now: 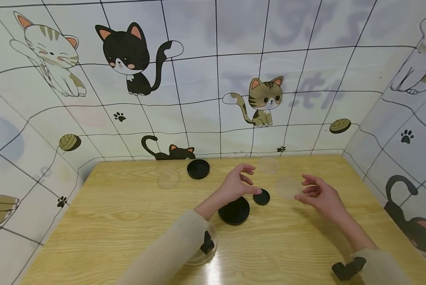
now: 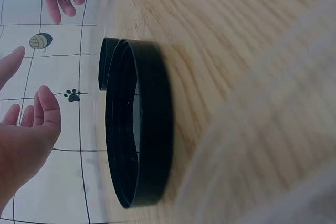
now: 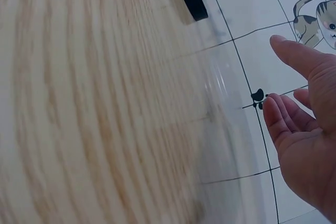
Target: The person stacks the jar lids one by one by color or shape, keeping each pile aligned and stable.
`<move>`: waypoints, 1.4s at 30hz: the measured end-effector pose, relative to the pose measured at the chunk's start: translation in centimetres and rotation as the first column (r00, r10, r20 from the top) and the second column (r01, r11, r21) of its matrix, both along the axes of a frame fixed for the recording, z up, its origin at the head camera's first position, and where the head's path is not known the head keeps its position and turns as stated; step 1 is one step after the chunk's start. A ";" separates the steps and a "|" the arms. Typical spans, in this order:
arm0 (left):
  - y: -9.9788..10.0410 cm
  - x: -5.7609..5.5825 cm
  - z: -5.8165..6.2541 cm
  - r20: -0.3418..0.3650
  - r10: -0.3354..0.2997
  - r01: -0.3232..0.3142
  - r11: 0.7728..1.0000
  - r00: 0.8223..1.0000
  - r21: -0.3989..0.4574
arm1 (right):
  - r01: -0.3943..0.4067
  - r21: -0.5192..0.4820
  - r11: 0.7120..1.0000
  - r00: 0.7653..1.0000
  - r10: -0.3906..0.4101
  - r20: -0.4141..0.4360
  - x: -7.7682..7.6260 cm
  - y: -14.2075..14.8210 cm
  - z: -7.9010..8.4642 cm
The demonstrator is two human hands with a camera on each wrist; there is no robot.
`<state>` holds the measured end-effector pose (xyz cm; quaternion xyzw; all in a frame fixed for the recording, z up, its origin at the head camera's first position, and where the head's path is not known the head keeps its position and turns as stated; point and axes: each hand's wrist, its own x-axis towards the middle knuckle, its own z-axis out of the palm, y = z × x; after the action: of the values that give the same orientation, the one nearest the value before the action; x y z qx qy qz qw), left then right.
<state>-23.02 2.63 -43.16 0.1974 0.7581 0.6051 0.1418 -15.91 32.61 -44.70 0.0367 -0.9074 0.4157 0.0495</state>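
My left hand (image 1: pixel 235 184) hovers with loosely bent fingers and nothing between them. Its thumb tip overlaps a small black round lid (image 1: pixel 261 197) in the head view. Below that wrist lies a larger black lid (image 1: pixel 234 211), its raised rim facing up; the left wrist view shows the large lid (image 2: pixel 152 129) in front of the small one (image 2: pixel 107 64). My right hand (image 1: pixel 321 198) is held with thumb and fingers apart, also holding nothing, as the right wrist view of the hand (image 3: pixel 310 124) shows. Just left of its fingertips stands a clear round container (image 1: pixel 287 188).
Another black lid (image 1: pixel 198 169) lies at the back of the wooden table (image 1: pixel 127 221), between two clear round pieces, one left (image 1: pixel 168 179) and one right (image 1: pixel 268 165). A larger clear container (image 1: pixel 213 241) is partly hidden under my left sleeve. A cat-print backdrop (image 1: pixel 198 79) encloses the table.
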 end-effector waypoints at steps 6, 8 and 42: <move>2.4 -1.3 -0.6 0.011 -0.016 0.016 1.000 1.000 0.014 | -0.002 0.001 1.000 0.999 0.001 0.038 -0.8 0.8 -0.5; 3.2 -1.6 -1.0 0.015 -0.036 0.036 0.999 0.999 0.015 | 0.001 0.000 1.000 0.998 -0.001 0.057 -1.1 1.0 -0.8; 7.7 -4.1 -3.4 -0.045 -0.132 0.110 0.939 0.990 -0.326 | -0.022 0.035 0.999 0.990 0.017 0.138 -3.0 0.7 -3.0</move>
<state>-27.09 10.34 -46.54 0.2377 0.8377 0.4561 0.1839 -18.90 33.35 -47.66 0.0179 -0.9158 0.4009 -0.0178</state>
